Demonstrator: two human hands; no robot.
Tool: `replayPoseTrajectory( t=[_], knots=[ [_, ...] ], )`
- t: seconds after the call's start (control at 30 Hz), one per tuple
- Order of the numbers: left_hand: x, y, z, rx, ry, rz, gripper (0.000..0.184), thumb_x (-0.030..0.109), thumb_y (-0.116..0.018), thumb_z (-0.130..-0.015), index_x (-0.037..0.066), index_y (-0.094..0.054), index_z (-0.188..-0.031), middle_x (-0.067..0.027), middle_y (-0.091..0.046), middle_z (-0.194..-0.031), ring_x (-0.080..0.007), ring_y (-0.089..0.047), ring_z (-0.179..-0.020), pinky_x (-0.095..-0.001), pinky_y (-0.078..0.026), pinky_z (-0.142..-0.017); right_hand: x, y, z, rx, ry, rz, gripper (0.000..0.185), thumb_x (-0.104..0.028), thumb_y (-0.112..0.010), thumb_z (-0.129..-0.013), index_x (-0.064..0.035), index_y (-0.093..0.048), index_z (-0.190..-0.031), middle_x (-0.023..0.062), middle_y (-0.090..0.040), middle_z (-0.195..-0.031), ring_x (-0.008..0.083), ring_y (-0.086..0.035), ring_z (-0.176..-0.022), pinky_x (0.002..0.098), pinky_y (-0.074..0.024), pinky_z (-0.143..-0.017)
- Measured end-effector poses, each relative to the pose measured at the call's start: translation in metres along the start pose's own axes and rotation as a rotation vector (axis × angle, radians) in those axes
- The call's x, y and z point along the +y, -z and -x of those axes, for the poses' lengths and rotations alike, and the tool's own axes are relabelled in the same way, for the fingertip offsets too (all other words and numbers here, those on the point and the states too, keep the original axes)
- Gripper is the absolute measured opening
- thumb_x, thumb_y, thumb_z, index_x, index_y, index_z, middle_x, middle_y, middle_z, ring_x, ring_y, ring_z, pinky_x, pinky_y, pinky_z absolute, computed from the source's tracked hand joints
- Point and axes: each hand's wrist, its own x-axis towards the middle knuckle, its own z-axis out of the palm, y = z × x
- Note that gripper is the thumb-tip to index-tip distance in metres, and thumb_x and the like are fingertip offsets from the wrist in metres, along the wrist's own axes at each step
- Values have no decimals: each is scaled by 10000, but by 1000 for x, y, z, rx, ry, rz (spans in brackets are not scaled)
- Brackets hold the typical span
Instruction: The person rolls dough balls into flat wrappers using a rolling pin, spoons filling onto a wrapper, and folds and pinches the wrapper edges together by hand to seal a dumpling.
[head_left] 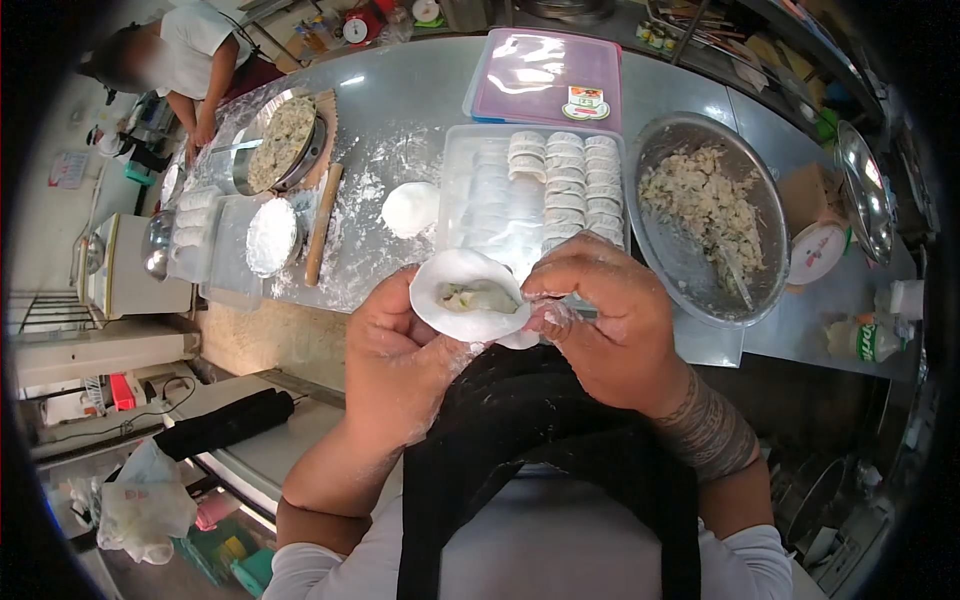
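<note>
A round white dumpling wrapper (432,292) with pale filling (480,299) in its middle is held up before my chest. My left hand (398,375) supports it from the left, its fingers mostly behind the dough and the thumb at the lower edge. With thumb and forefinger, my right hand (612,325) pinches the wrapper's right edge; the left side still gapes. Part of another white piece of dough shows just below. Beyond my hands, a plastic tray (454,170) holds rows of floured dumplings (565,185).
At right stands a large steel bowl (655,265) of chopped filling with a spoon (738,283). A rolling pin (323,225), flour bowl (272,238) and white flour mound (411,208) lie left. A purple-lidded box (545,75) sits behind the tray. Another person (205,60) works far left.
</note>
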Motion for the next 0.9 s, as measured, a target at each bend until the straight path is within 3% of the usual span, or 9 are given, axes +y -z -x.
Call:
replayPoseTrajectory(
  t=[0.03,0.13,0.23,0.53,0.9],
  knots=[
    [2,3,0,-22,1,19,413,77,-773,-949,-54,-598,-1299,-153,-728,-1224,-220,-716,-1141,-368,-572,-1007,1,-2,-1,-10,14,21,192,-41,-778,-833,-12,-708,-1009,153,-714,-922,327,-682,-856,406,-516,-789],
    [13,9,0,28,102,-27,603,303,-889,-861,-45,-630,-1279,-166,-741,-1193,-250,-739,-1082,-395,-587,-977,-1,-10,-4,0,-17,12,199,-48,-785,-834,-12,-706,-1013,154,-712,-919,329,-687,-859,405,-522,-787],
    [10,27,0,-114,25,-9,426,124,-775,-960,-62,-606,-1304,-160,-725,-1225,-230,-711,-1148,-379,-564,-1019,-9,-24,-7,55,-141,-66,175,-57,-789,-839,-14,-713,-991,155,-709,-915,326,-684,-844,407,-518,-780],
    [8,46,1,11,27,69,419,59,-771,-953,-57,-581,-1307,-152,-716,-1220,-224,-711,-1132,-363,-577,-1006,-8,-49,-9,34,-60,62,112,-94,-782,-856,-50,-735,-947,131,-713,-926,324,-673,-844,398,-494,-788],
    [23,77,0,-149,82,-84,414,15,-774,-936,-62,-585,-1296,-151,-711,-1218,-209,-700,-1135,-367,-576,-1016,-13,-73,-12,80,-104,63,146,-80,-776,-842,-30,-731,-972,140,-710,-926,337,-671,-851,413,-498,-799]
  ],
)
